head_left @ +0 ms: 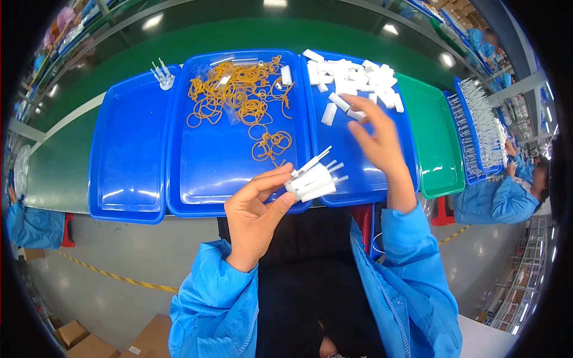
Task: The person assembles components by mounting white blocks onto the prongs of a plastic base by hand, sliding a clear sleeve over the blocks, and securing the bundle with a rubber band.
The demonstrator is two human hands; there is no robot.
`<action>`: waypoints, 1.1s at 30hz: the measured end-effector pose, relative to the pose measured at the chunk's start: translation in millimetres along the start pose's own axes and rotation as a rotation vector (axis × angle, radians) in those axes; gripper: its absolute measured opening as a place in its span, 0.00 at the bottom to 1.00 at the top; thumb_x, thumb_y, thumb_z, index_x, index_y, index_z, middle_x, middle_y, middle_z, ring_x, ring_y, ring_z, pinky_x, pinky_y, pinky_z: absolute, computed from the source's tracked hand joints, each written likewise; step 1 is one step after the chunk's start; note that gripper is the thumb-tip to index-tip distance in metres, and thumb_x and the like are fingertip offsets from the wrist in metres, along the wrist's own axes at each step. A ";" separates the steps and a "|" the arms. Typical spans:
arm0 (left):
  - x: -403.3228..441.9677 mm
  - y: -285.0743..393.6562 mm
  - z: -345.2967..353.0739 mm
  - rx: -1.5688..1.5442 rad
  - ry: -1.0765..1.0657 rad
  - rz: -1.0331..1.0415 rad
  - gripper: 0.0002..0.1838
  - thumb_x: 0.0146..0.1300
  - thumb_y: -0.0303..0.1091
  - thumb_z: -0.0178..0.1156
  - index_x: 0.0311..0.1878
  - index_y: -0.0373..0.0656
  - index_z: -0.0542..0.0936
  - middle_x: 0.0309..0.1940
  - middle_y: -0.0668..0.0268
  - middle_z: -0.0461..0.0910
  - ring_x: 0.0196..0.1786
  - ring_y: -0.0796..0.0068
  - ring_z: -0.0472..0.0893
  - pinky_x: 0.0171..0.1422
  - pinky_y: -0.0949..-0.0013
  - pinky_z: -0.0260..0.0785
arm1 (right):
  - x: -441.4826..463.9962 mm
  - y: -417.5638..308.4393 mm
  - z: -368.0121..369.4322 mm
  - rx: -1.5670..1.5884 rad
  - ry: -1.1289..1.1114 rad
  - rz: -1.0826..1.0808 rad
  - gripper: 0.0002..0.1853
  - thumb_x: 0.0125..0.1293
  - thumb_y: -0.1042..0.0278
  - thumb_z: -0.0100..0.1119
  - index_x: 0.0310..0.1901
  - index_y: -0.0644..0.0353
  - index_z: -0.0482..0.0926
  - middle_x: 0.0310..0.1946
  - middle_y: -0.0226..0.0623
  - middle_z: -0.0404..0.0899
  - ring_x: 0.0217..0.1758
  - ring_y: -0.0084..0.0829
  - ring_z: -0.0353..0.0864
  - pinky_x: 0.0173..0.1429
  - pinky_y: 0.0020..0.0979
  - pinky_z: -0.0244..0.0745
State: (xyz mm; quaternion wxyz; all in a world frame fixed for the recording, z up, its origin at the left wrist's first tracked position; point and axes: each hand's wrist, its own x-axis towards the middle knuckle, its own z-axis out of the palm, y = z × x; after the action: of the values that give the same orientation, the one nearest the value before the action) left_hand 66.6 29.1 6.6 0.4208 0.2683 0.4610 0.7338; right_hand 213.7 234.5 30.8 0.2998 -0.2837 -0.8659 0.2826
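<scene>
My left hand [258, 206] is closed, thumb and fingers pinching a bundle of white plastic pieces [315, 180] with thin prongs sticking out to the upper right. The bundle sits above the seam between two blue trays. My right hand [377, 136] is over the right blue tray [364, 173], its fingers apart and slightly bent. Its fingertips are close to a heap of small white blocks [352, 77]; whether they touch one cannot be made out. Loose white blocks [328, 113] lie nearest to that hand.
The middle blue tray [206, 173] holds tangled yellow rubber bands [239, 89] and clear plastic pieces. In the left blue tray [128, 149] stands a pronged white piece [162, 77]. A green tray [439, 137] lies to the right, before racks of pronged pieces [480, 122] beside a co-worker [501, 194].
</scene>
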 end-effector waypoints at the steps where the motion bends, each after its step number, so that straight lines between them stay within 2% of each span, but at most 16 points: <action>1: 0.3 -1.1 -0.6 -0.006 -0.006 -0.010 0.16 0.55 0.14 0.63 0.48 0.31 0.79 0.54 0.48 0.76 0.57 0.60 0.77 0.59 0.61 0.75 | 2.6 6.3 9.8 -0.147 -0.038 -0.073 0.20 0.57 0.77 0.59 0.53 0.57 0.78 0.55 0.38 0.76 0.53 0.37 0.77 0.56 0.37 0.71; 5: -0.1 -1.1 -5.3 0.039 0.016 0.029 0.13 0.55 0.14 0.63 0.45 0.32 0.80 0.53 0.48 0.77 0.57 0.60 0.77 0.59 0.61 0.75 | -1.3 15.1 27.9 -0.400 -0.150 -0.213 0.21 0.52 0.77 0.63 0.51 0.57 0.78 0.53 0.39 0.75 0.50 0.41 0.77 0.53 0.40 0.72; 7: 0.8 3.4 -5.9 0.068 0.007 0.125 0.12 0.55 0.14 0.63 0.43 0.32 0.81 0.52 0.48 0.77 0.56 0.61 0.78 0.59 0.62 0.76 | -3.9 17.5 24.0 -0.331 -0.139 -0.141 0.22 0.49 0.78 0.66 0.49 0.58 0.78 0.47 0.40 0.76 0.47 0.43 0.77 0.50 0.39 0.74; 8: 0.0 3.5 -7.0 0.068 0.019 0.126 0.12 0.55 0.14 0.63 0.43 0.32 0.81 0.52 0.48 0.77 0.56 0.61 0.78 0.59 0.62 0.76 | -4.5 12.2 19.7 -0.316 -0.151 -0.071 0.19 0.48 0.82 0.65 0.44 0.60 0.79 0.45 0.41 0.75 0.43 0.40 0.79 0.47 0.34 0.76; 9: -0.2 3.6 -7.7 0.069 -0.002 0.135 0.13 0.54 0.13 0.63 0.44 0.32 0.80 0.51 0.49 0.77 0.56 0.61 0.78 0.59 0.62 0.76 | -6.8 7.8 17.5 -0.314 -0.157 -0.076 0.19 0.48 0.82 0.65 0.44 0.60 0.79 0.45 0.41 0.75 0.43 0.40 0.79 0.47 0.34 0.76; 11: 0.8 4.6 -6.5 0.066 -0.018 0.149 0.14 0.54 0.13 0.63 0.45 0.32 0.80 0.51 0.50 0.77 0.56 0.61 0.77 0.59 0.62 0.76 | -12.4 0.5 12.6 -0.072 -0.017 0.015 0.18 0.49 0.84 0.63 0.44 0.60 0.80 0.44 0.39 0.75 0.41 0.35 0.80 0.44 0.29 0.76; 12: 0.2 6.6 -4.1 0.030 0.015 0.115 0.16 0.54 0.13 0.64 0.47 0.31 0.79 0.52 0.50 0.77 0.57 0.60 0.77 0.59 0.61 0.76 | -16.3 -1.9 9.1 0.056 -0.014 0.079 0.15 0.53 0.85 0.59 0.44 0.62 0.80 0.44 0.37 0.75 0.43 0.28 0.79 0.46 0.25 0.74; 13: -0.5 8.2 -2.4 -0.006 0.046 0.079 0.18 0.53 0.13 0.64 0.49 0.31 0.78 0.53 0.51 0.76 0.57 0.60 0.77 0.58 0.61 0.76 | -20.0 -6.0 5.9 0.055 -0.017 0.082 0.15 0.53 0.85 0.59 0.44 0.62 0.80 0.44 0.37 0.75 0.43 0.28 0.79 0.46 0.25 0.74; 15: 0.4 10.0 -0.6 -0.037 0.054 0.060 0.20 0.53 0.12 0.64 0.51 0.30 0.77 0.53 0.52 0.75 0.58 0.59 0.77 0.59 0.61 0.76 | -26.2 -17.5 -2.1 0.492 -0.022 0.180 0.14 0.58 0.83 0.56 0.47 0.66 0.79 0.46 0.38 0.77 0.46 0.27 0.79 0.51 0.25 0.73; 16: 1.0 10.2 0.2 -0.068 0.060 0.046 0.22 0.52 0.12 0.65 0.53 0.30 0.76 0.54 0.52 0.74 0.58 0.59 0.76 0.59 0.60 0.76 | -28.4 -29.0 -2.3 0.591 0.026 0.247 0.13 0.61 0.81 0.55 0.49 0.68 0.76 0.46 0.42 0.79 0.49 0.27 0.79 0.54 0.25 0.72; 20: 0.3 3.6 -2.8 0.005 -0.024 0.112 0.24 0.51 0.11 0.65 0.54 0.30 0.76 0.55 0.53 0.73 0.57 0.59 0.77 0.61 0.61 0.75 | -33.4 -42.4 -9.4 0.652 0.012 0.259 0.17 0.60 0.80 0.56 0.52 0.66 0.74 0.45 0.45 0.81 0.50 0.28 0.80 0.55 0.26 0.72; 23: -3.0 4.7 0.0 0.033 -0.071 0.110 0.24 0.50 0.11 0.65 0.54 0.31 0.77 0.53 0.54 0.74 0.56 0.61 0.77 0.61 0.61 0.74 | -31.5 -54.0 -8.8 0.822 0.005 0.264 0.14 0.61 0.79 0.57 0.49 0.65 0.73 0.44 0.46 0.81 0.48 0.27 0.80 0.54 0.26 0.72; 25: -4.6 5.1 0.3 0.066 -0.087 0.091 0.24 0.49 0.11 0.66 0.53 0.31 0.78 0.51 0.55 0.76 0.55 0.62 0.78 0.61 0.63 0.75 | -30.7 -57.2 -7.8 0.969 0.012 0.337 0.13 0.59 0.82 0.57 0.46 0.64 0.71 0.43 0.45 0.81 0.45 0.27 0.81 0.51 0.26 0.73; 26: -4.9 5.3 0.4 0.067 -0.084 0.092 0.24 0.49 0.11 0.66 0.53 0.31 0.78 0.51 0.55 0.76 0.55 0.62 0.78 0.61 0.63 0.75 | -31.1 -57.5 -5.7 0.971 0.010 0.336 0.13 0.59 0.82 0.57 0.46 0.64 0.71 0.43 0.45 0.81 0.45 0.27 0.81 0.51 0.26 0.73; 28: -5.1 6.0 0.3 0.087 -0.076 0.114 0.24 0.49 0.12 0.67 0.52 0.32 0.79 0.49 0.55 0.77 0.54 0.64 0.79 0.60 0.64 0.75 | -32.7 -56.9 -0.8 0.967 0.045 0.212 0.10 0.56 0.85 0.59 0.38 0.64 0.72 0.41 0.44 0.81 0.42 0.26 0.81 0.47 0.25 0.74; 33: -5.2 8.3 1.5 0.155 -0.053 0.141 0.24 0.49 0.12 0.68 0.53 0.33 0.79 0.49 0.56 0.77 0.53 0.65 0.79 0.60 0.65 0.75 | -38.7 -61.8 4.1 0.830 0.073 0.200 0.07 0.53 0.87 0.61 0.33 0.68 0.77 0.40 0.44 0.80 0.40 0.24 0.80 0.44 0.23 0.75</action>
State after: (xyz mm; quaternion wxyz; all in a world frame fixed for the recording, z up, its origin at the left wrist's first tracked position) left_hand 67.4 23.5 14.7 0.3585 0.3511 0.4849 0.7163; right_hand 216.5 165.6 55.0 0.3902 -0.2314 -0.6357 0.6245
